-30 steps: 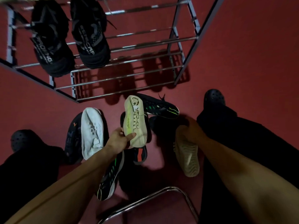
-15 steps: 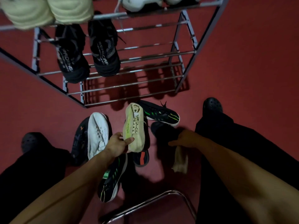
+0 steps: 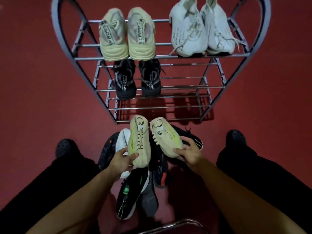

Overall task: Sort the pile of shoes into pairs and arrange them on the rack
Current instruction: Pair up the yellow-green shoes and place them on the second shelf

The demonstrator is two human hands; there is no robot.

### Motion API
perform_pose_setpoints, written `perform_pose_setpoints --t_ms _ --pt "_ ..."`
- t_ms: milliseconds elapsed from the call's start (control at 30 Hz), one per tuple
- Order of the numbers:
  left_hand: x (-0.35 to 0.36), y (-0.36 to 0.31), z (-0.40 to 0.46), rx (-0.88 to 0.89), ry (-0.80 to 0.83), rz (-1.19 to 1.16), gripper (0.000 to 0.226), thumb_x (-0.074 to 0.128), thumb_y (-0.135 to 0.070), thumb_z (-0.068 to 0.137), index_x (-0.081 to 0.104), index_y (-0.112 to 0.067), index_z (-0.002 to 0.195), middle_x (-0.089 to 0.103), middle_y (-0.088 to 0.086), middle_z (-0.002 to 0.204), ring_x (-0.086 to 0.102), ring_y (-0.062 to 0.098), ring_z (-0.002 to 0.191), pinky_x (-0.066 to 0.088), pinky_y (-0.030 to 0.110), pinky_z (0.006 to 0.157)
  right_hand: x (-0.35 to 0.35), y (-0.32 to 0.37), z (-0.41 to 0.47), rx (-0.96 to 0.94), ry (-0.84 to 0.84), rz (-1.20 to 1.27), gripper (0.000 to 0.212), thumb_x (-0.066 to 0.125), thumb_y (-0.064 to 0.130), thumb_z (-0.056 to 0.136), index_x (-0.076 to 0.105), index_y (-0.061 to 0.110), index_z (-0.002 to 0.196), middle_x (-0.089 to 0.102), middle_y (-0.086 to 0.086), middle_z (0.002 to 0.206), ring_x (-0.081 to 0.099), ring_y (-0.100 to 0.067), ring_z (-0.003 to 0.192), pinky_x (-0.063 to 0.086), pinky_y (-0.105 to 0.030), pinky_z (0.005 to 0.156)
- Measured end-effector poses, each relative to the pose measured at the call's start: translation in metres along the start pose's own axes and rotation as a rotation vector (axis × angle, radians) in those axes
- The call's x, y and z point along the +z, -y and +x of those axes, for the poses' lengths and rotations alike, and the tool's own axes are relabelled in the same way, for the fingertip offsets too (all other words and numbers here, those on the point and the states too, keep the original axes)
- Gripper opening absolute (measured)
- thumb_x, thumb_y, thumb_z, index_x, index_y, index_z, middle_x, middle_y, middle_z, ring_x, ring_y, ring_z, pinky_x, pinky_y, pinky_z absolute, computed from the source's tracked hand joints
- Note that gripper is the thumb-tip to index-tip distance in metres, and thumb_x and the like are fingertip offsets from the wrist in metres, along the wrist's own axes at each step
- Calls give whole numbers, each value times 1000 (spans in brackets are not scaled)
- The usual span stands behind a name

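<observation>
Left hand (image 3: 121, 160) grip closed on one cream lace-up sneaker (image 3: 139, 141); right hand (image 3: 189, 153) grip closed on matching cream sneaker (image 3: 164, 135), above floor pile.

Just in front of the rack (image 3: 168, 108), the left hand (image 3: 122, 160) grips one cream shoe (image 3: 140, 141) and the right hand (image 3: 189, 153) grips its match (image 3: 166, 137), toes toward the rack; beige pair (image 3: 128, 34) and white pair (image 3: 202, 29) on its top shelf, black pair (image 3: 137, 80) below
</observation>
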State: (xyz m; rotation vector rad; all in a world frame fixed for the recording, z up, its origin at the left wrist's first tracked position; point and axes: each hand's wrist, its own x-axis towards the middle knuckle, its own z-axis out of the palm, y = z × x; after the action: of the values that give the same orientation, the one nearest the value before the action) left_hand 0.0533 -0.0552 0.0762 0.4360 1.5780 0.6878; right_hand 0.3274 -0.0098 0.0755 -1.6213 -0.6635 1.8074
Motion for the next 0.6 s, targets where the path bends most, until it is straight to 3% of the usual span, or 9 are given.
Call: perform_pose_setpoints --t_ms 100,200,367,500,600 --pt "4 5 2 -14 29 -88 30 74 -12 91 61 -6 118 74 21 110 73 27 77 59 30 57 29 -16 2 39 33 250 61 70 -11 80 45 8 132 62 -18 123 64 -38 109 57 -40 74" --pt "3 9 7 -42 38 -164 34 72 -12 93 59 -4 124 74 20 113 75 28 84 60 30 60 43 -27 0 77 115 369 50 62 -8 85 51 -9 133 68 -20 114 68 -31 97 58 -34 77" --pt "8 11 11 -118 111 -232 30 63 -13 99 57 -15 128 73 14 119 75 30 95 63 37 68 37 -34 2 149 69 414 51 53 -10 92 45 2 141 54 -28 135 55 -45 117 48 -50 94" --pt "29 7 3 -122 123 -225 26 61 -12 100 57 -16 125 70 13 123 73 34 103 63 43 71 25 -36 -9 191 9 444 44 48 -2 98 47 16 138 54 -23 132 58 -46 112 57 -55 80" --pt "48 -3 -8 -98 149 -192 28 63 -12 99 57 -14 126 70 11 124 74 32 101 63 42 70 13 -34 -21 138 -92 527 45 46 -2 100 43 15 142 50 -23 136 58 -49 111 61 -46 66"
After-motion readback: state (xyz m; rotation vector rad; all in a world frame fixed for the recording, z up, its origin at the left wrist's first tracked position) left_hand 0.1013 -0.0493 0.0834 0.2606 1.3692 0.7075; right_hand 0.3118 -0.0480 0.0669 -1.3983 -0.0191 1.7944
